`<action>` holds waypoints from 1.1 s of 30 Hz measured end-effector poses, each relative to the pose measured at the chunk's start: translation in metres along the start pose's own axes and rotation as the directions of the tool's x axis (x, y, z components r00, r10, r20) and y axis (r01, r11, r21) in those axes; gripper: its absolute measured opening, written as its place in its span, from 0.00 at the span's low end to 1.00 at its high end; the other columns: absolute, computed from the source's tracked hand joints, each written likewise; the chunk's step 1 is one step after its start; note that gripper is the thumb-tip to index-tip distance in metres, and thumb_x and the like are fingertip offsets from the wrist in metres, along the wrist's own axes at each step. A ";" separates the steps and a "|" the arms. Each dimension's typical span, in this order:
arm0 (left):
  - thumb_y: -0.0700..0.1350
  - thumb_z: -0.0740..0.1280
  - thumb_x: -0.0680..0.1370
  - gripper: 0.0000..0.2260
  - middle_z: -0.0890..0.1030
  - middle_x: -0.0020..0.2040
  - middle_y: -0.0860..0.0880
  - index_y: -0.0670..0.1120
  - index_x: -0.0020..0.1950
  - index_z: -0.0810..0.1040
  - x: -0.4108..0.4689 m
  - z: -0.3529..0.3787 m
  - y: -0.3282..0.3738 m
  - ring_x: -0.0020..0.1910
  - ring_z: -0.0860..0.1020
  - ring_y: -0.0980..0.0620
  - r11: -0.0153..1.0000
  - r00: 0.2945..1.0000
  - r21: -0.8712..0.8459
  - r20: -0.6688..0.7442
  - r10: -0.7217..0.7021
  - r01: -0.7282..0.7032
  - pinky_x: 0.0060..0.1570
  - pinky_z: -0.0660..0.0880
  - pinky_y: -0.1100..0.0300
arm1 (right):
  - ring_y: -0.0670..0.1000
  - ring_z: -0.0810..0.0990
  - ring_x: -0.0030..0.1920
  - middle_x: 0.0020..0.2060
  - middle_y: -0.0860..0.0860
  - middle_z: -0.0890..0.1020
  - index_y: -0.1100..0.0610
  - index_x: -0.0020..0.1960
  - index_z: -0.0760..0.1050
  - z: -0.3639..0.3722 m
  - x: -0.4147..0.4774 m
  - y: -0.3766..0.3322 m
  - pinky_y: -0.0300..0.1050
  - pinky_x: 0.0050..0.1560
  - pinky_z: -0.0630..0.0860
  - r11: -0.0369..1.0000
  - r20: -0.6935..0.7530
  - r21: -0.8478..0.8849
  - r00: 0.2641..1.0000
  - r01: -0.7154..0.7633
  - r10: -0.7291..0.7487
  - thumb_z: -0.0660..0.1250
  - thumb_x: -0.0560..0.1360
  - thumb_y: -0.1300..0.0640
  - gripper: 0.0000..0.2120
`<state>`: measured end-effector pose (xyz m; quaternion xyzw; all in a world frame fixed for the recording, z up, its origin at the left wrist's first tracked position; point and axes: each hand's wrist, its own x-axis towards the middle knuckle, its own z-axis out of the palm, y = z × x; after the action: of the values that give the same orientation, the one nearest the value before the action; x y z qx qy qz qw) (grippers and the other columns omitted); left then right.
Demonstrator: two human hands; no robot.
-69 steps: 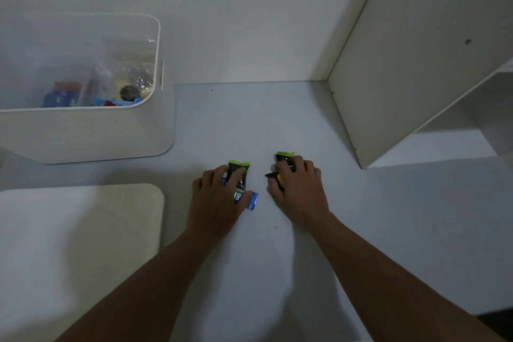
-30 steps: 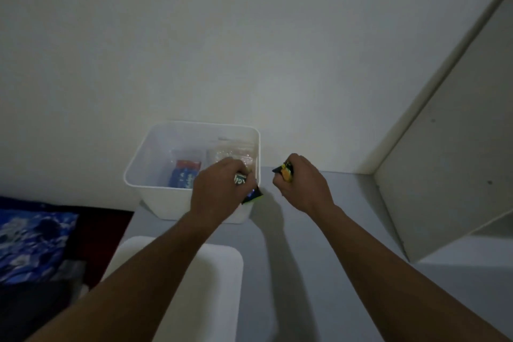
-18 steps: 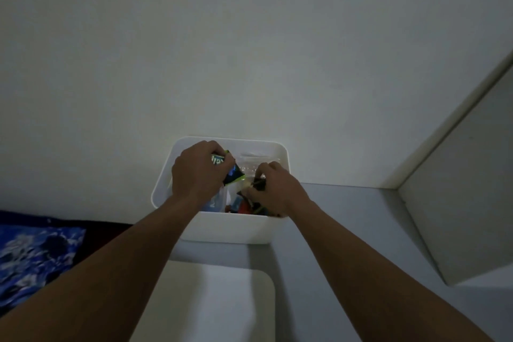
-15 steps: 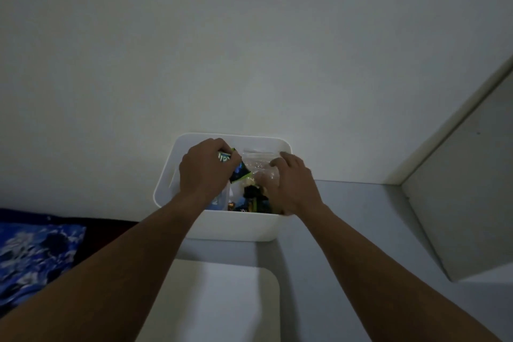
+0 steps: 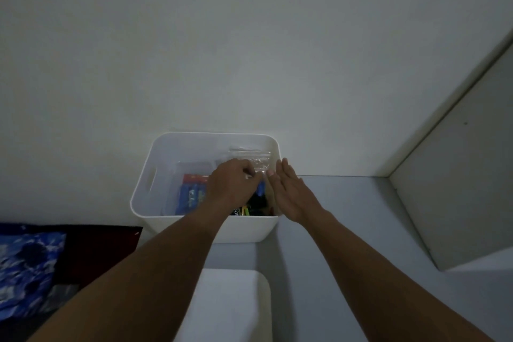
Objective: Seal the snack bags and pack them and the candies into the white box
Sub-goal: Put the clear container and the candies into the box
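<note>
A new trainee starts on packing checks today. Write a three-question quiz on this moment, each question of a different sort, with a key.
1. True or false: the right hand has straight fingers and holds nothing.
2. Where does the blue packet lie? A) inside the white box B) in the right hand C) nowhere in view
3. Fill in: the clear bag sits by the box's ___ wall (near or far).
Key: 1 true; 2 A; 3 far.
</note>
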<state>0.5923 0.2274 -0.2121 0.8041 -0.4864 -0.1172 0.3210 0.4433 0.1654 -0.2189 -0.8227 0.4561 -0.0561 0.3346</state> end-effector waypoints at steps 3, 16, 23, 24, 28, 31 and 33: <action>0.60 0.64 0.77 0.15 0.85 0.49 0.55 0.53 0.51 0.84 -0.006 -0.007 -0.002 0.46 0.80 0.54 0.999 1.000 0.039 0.024 0.012 -0.013 0.47 0.74 0.59 | 0.46 0.43 0.80 0.80 0.49 0.45 0.53 0.81 0.43 -0.001 -0.001 0.002 0.53 0.79 0.43 1.000 0.000 0.028 1.000 0.010 -0.010 0.41 0.82 0.36 0.34; 0.59 0.61 0.77 0.21 0.81 0.60 0.46 0.48 0.63 0.79 -0.132 -0.077 -0.043 0.61 0.76 0.44 0.956 0.953 0.288 -0.272 0.129 -0.047 0.58 0.75 0.48 | 0.56 0.48 0.80 0.80 0.58 0.50 0.55 0.81 0.49 0.000 -0.066 -0.023 0.60 0.77 0.48 0.943 -0.019 -0.297 0.987 0.147 -0.160 0.48 0.82 0.40 0.32; 0.60 0.63 0.77 0.28 0.77 0.64 0.38 0.40 0.67 0.75 -0.220 -0.072 -0.120 0.64 0.74 0.39 0.951 0.973 0.310 -0.221 0.072 0.000 0.61 0.74 0.45 | 0.57 0.47 0.80 0.80 0.58 0.51 0.59 0.80 0.48 0.060 -0.131 -0.020 0.59 0.78 0.47 0.951 -0.176 -0.306 0.979 0.044 -0.102 0.49 0.82 0.40 0.34; 0.60 0.62 0.78 0.29 0.77 0.64 0.37 0.39 0.68 0.75 -0.229 -0.070 -0.134 0.65 0.74 0.38 0.949 0.983 0.314 -0.175 0.047 0.011 0.62 0.74 0.44 | 0.56 0.46 0.80 0.80 0.58 0.50 0.59 0.80 0.47 0.073 -0.140 -0.019 0.58 0.78 0.47 0.955 -0.186 -0.295 0.979 0.020 -0.078 0.48 0.82 0.40 0.34; 0.63 0.59 0.77 0.33 0.74 0.67 0.34 0.39 0.72 0.71 -0.252 -0.064 -0.176 0.68 0.72 0.34 0.941 0.999 0.336 -0.010 -0.044 0.045 0.63 0.72 0.39 | 0.55 0.45 0.80 0.80 0.58 0.48 0.60 0.80 0.44 0.126 -0.171 -0.014 0.56 0.78 0.44 0.973 -0.184 -0.218 0.982 -0.074 0.034 0.47 0.83 0.40 0.34; 0.64 0.56 0.76 0.36 0.70 0.71 0.32 0.39 0.74 0.67 -0.266 -0.058 -0.195 0.70 0.68 0.32 0.931 0.993 0.362 0.094 -0.077 0.038 0.64 0.70 0.37 | 0.56 0.45 0.80 0.80 0.58 0.48 0.61 0.80 0.44 0.160 -0.189 -0.007 0.57 0.78 0.46 0.963 -0.130 -0.220 0.983 -0.157 0.130 0.49 0.82 0.40 0.36; 0.66 0.52 0.75 0.39 0.64 0.75 0.33 0.40 0.77 0.61 -0.272 -0.053 -0.203 0.74 0.63 0.33 0.925 0.980 0.376 0.159 -0.123 0.055 0.69 0.64 0.37 | 0.57 0.45 0.80 0.80 0.59 0.47 0.62 0.80 0.43 0.179 -0.200 -0.002 0.58 0.78 0.47 0.948 -0.082 -0.232 0.976 -0.217 0.204 0.51 0.82 0.39 0.38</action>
<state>0.6261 0.5473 -0.3330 0.8575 -0.4896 -0.1102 0.1132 0.4005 0.4130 -0.3134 -0.8018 0.5540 0.0118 0.2238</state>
